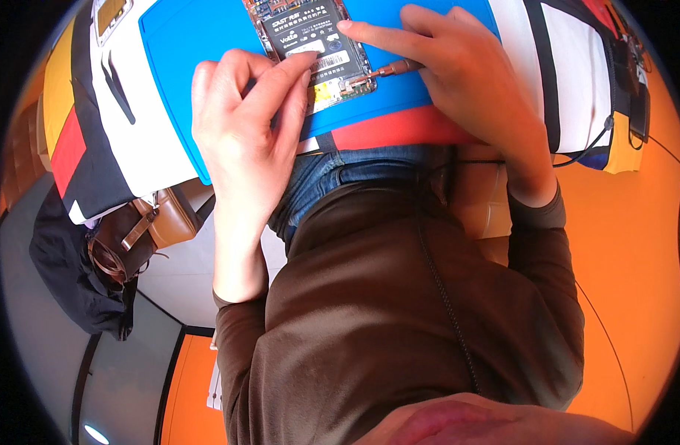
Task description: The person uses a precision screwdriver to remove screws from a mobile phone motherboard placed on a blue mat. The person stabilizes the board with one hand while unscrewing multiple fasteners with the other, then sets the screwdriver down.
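Note:
An opened mobile phone point(327, 90) lies on a blue mat point(178, 67), its black battery point(303, 35) and circuit boards bare. My left hand point(243, 122) is closed at the phone's left side, its index fingertip resting on the battery and the thumb beside the phone's edge. In my right hand point(466, 74) is a slim brown screwdriver point(396, 68), held nearly level. The screwdriver's tip lies over the small board at the phone's lower end. My right index finger stretches out to the battery's right edge. The screwdriver's rear end is hidden by the right hand.
A dark, thin tweezer-like tool point(119, 90) and a white-and-gold phone part point(111, 18) lie left of the mat. A colour-blocked cloth point(65, 141) covers the table. Below its left edge are a brown bag point(171, 216) and a black garment point(77, 267). A cable point(588, 150) hangs at the right.

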A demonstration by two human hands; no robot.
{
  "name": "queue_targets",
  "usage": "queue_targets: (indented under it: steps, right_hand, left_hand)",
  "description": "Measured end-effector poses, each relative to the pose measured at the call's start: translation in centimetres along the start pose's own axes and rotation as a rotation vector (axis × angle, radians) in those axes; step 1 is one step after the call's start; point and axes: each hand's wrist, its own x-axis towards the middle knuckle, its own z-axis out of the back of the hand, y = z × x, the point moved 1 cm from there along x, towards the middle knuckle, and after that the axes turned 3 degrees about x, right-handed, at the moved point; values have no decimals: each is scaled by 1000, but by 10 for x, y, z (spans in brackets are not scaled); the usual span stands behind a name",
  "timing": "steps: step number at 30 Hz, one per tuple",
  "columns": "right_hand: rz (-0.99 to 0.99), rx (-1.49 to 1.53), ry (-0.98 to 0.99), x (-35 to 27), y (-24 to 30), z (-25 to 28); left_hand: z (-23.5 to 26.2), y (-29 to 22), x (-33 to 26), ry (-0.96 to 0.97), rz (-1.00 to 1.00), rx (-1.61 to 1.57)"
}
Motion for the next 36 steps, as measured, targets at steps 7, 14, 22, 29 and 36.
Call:
queue_targets:
  steps: [7, 14, 22, 29, 36]
  right_hand:
    - [27, 49, -12, 0, -4, -1]
    - [25, 37, 8, -1, -8, -3]
    - [26, -115, -82, -1, -10, -13]
    - [24, -120, -87, 0, -9, -14]
    - [33, -124, -99, -1, -8, -14]
  left_hand:
    - [-5, -5, 4, 13, 17, -10]
    - [-5, -2, 14, 21, -35, 102]
    - [-16, 8, 30, 43, -178, 345]
    - [-15, 9, 28, 57, -184, 379]
    - [-12, 5, 31, 110, -217, 415]
